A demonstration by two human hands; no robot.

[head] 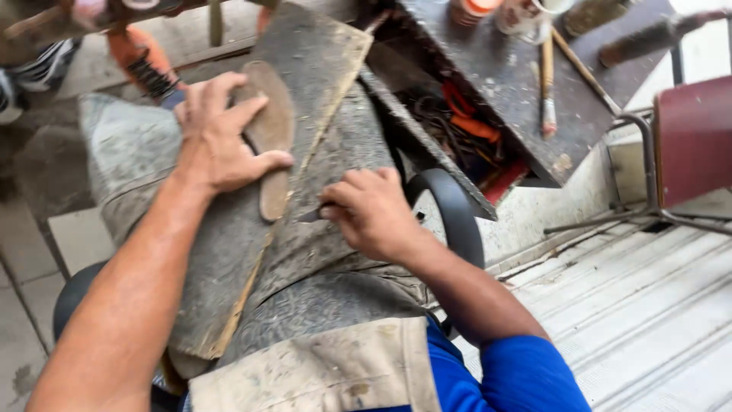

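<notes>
My left hand [217, 137] lies flat and spread on a brown shoe sole [271, 145], pinning it down on a worn wooden board [305, 84] that rests across my lap. My fingers reach over the upper part of the sole, and my thumb presses against its edge near the middle. The sole lies lengthwise along the board, close to the board's right edge, with its lower end sticking out below my hand.

My right hand [370, 210] is closed around a small knife [311, 216]; only the dark tip of the blade shows past my knuckles, just beside the lower end of the sole, and I cannot tell whether it touches. A dirty grey apron [320, 305] covers my legs under the board.

Up and to the right stands a dark workbench [526, 91] with a brush [547, 84] lying on top, two cups [526, 15] at its far end, and an open drawer of orange and red tools [473, 126] underneath. A red chair [690, 141] is at the far right
</notes>
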